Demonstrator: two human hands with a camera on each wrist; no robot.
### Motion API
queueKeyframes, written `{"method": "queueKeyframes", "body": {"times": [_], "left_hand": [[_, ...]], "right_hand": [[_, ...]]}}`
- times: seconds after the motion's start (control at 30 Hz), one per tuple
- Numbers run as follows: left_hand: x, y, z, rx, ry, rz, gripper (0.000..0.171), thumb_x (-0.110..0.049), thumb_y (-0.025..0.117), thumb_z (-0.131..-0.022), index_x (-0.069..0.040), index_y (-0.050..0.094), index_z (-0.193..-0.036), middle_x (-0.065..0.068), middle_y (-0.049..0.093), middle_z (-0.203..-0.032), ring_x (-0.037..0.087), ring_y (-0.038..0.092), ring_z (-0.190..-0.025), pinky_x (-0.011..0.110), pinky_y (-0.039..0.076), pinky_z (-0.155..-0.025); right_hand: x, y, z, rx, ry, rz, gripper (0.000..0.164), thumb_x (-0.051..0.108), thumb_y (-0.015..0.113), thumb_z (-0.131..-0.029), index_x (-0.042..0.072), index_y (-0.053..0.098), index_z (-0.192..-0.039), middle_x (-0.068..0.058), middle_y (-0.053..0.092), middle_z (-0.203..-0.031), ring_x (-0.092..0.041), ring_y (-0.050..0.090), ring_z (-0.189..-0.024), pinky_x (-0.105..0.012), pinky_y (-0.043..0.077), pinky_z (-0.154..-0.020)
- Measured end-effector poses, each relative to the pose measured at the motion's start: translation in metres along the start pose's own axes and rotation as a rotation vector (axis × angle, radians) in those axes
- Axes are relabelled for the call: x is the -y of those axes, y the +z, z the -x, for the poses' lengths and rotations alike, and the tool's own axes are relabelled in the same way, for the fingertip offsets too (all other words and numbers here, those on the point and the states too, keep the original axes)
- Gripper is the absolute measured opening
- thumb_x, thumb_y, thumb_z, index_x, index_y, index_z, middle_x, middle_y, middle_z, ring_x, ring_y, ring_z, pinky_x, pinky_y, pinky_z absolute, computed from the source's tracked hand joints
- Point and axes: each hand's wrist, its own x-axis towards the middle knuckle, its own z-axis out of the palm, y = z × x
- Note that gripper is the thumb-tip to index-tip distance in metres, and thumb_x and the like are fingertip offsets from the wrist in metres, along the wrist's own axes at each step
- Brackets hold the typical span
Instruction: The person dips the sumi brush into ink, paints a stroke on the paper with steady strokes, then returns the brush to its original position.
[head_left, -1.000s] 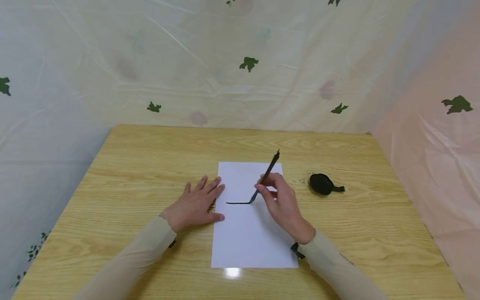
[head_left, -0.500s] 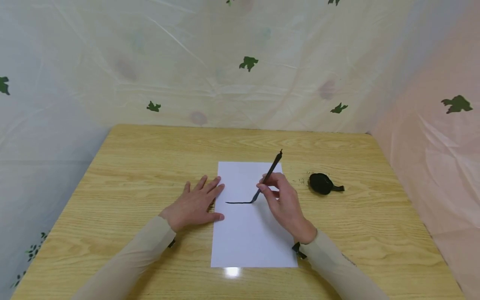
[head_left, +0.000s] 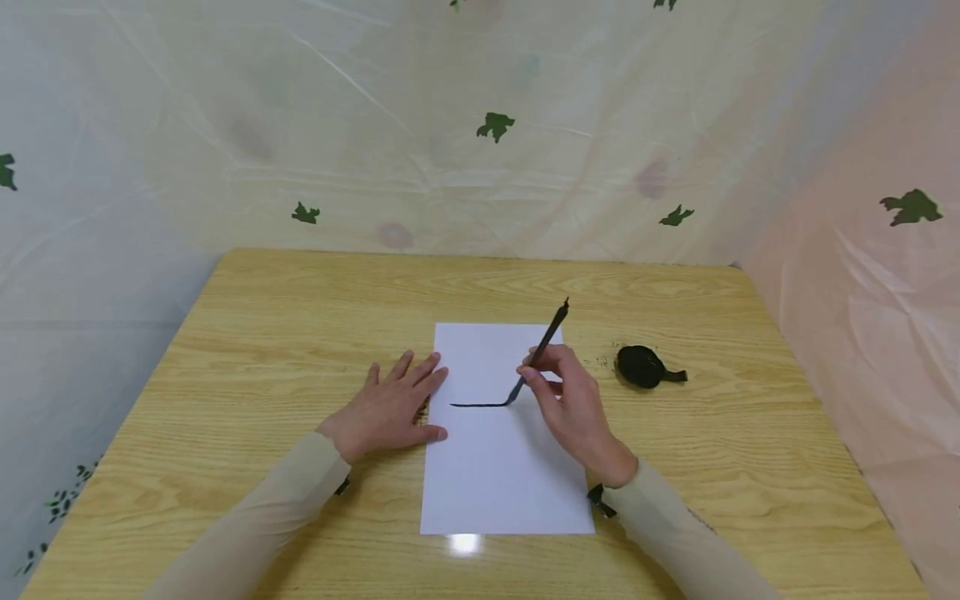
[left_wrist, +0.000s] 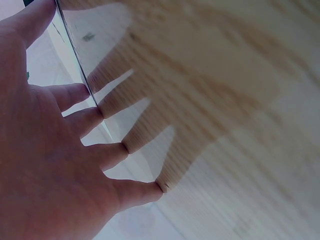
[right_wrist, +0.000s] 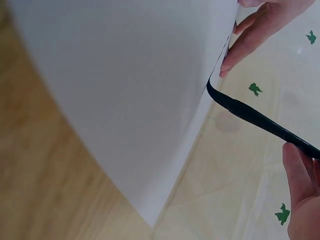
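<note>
A white sheet of paper lies on the wooden table, with a thin black horizontal line across its middle. My right hand pinches a dark brush between thumb and fingers. The brush leans to the upper right, and its bent tip touches the paper at the right end of the line. Spread out flat, my left hand rests at the paper's left edge, thumb and some fingertips on the sheet. In the left wrist view its fingers are straight and apart.
A black, round, shallow dish with a short handle stands right of the paper, dark specks beside it. The wooden table ends at a pale curtain with green leaf-like shapes behind, and more curtain hangs at both sides.
My right hand has moved slightly right with the brush, its tip dragging along the paper. The black line has grown longer to the right. My left hand has stayed in place.
</note>
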Motion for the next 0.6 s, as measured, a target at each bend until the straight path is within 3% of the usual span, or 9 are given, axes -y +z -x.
{"method": "queueKeyframes", "body": {"times": [0.23, 0.6], "left_hand": [[-0.0002, -0.0001, 0.0002, -0.006, 0.002, 0.009, 0.092, -0.063, 0.063, -0.096, -0.013, 0.029, -0.165, 0.007, 0.016, -0.173, 0.044, 0.009, -0.157, 0.079, 0.014, -0.113], [0.0, -0.0001, 0.0007, -0.002, 0.002, 0.016, 0.093, -0.063, 0.063, -0.095, -0.014, 0.028, -0.165, 0.006, 0.014, -0.173, 0.043, 0.007, -0.157, 0.078, 0.013, -0.113]], "right_hand": [[0.0003, -0.002, 0.0008, 0.0, 0.014, 0.004, 0.029, -0.009, 0.071, -0.092, -0.009, 0.056, -0.117, -0.015, 0.068, -0.105, -0.031, 0.075, -0.096, -0.022, 0.059, -0.077], [-0.0009, -0.0046, 0.0022, -0.005, 0.026, 0.008, 0.028, -0.007, 0.07, -0.093, -0.003, 0.057, -0.118, -0.014, 0.068, -0.105, -0.03, 0.075, -0.097, -0.021, 0.059, -0.077]]}}
